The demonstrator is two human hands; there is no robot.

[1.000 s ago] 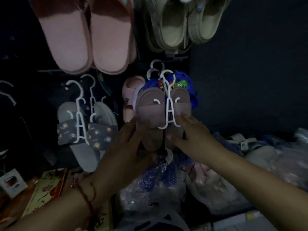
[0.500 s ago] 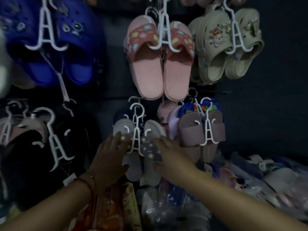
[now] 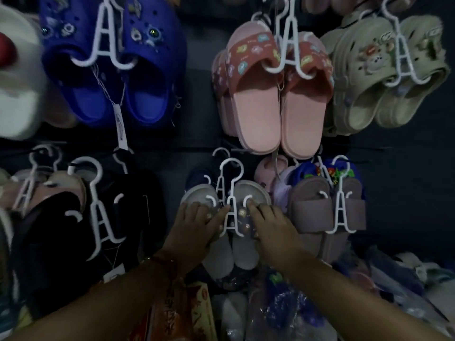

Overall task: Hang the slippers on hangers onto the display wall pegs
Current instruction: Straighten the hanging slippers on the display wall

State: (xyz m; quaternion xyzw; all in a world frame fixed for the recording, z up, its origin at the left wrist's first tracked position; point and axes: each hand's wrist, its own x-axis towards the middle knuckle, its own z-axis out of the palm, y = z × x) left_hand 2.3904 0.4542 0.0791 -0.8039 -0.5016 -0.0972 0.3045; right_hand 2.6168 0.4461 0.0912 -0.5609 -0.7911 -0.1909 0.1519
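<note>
A pair of grey slippers with dark studded straps hangs on a white hanger low on the dark display wall. My left hand rests on the left slipper's strap with fingers stretched out. My right hand lies on the right slipper's strap, fingers extended, index tip near the hanger's prong. To the right hangs a mauve pair on its own hanger.
Above hang blue clogs, pink slides and beige clogs. Black slippers hang at lower left. Bagged footwear and a colourful box are piled below the wall.
Both hands left the mauve pair and moved left onto the grey studded pair. The view tilted up, showing the upper row of the wall.
</note>
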